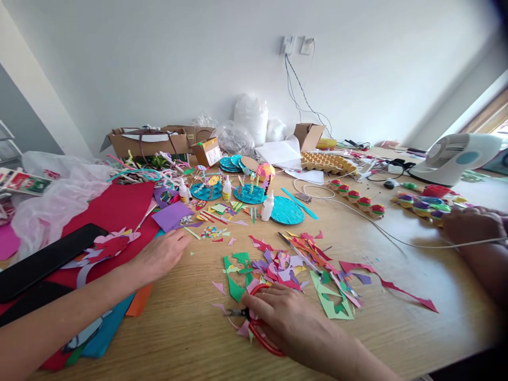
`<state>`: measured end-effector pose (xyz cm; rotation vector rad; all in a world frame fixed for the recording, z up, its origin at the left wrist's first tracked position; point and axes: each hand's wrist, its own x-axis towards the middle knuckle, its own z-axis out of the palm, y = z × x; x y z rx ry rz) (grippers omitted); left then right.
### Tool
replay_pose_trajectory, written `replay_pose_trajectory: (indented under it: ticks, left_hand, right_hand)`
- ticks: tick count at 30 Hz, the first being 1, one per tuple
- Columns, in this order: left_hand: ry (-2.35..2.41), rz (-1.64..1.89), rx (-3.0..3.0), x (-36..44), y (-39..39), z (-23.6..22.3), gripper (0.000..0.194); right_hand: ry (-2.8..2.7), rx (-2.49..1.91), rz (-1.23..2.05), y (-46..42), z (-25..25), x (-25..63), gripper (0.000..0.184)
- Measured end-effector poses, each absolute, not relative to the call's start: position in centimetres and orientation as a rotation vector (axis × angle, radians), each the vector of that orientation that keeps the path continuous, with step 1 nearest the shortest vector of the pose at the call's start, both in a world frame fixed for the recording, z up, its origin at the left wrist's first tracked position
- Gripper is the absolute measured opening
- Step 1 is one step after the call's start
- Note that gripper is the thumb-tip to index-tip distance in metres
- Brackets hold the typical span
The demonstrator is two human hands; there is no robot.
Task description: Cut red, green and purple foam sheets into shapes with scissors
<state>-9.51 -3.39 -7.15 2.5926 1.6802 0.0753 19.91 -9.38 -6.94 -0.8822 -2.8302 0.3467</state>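
My right hand [283, 312] is closed over a pair of red-handled scissors [264, 338] low on the table, the dark blades pointing left. Cut paper scraps [278, 267] in green, purple, pink and red lie just beyond it. My left hand [169, 253] rests on the table with its fingers curled together; anything inside them is hidden. Beside its fingertips are a sheet of purple paper [171, 215] and small coloured bits [214, 232]. A second pair of scissors [299, 254] lies among the scraps.
Glue bottles [268, 205] stand near a blue disc [288, 210] and decorated blue bases. Red sheets [115, 209] and a black object [51, 259] lie left. At right, another person's hand [474, 227] is near painted egg-carton cups [420, 205]; a white cable [381, 227] crosses the table. A fan [456, 156] stands behind.
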Motion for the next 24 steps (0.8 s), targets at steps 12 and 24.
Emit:
replay_pose_trajectory:
  ticks: [12, 24]
  left_hand:
    - [1.061, 0.106, 2.697, -2.1, -4.3, -6.1, 0.021]
    - [1.235, 0.085, 2.629, 1.6, 0.1, -8.2, 0.019]
  right_hand:
    - [-1.501, -1.121, 1.187, -4.7, -6.3, 22.0, 0.033]
    - [-1.112, -0.827, 1.141, -0.1, -5.2, 20.5, 0.033]
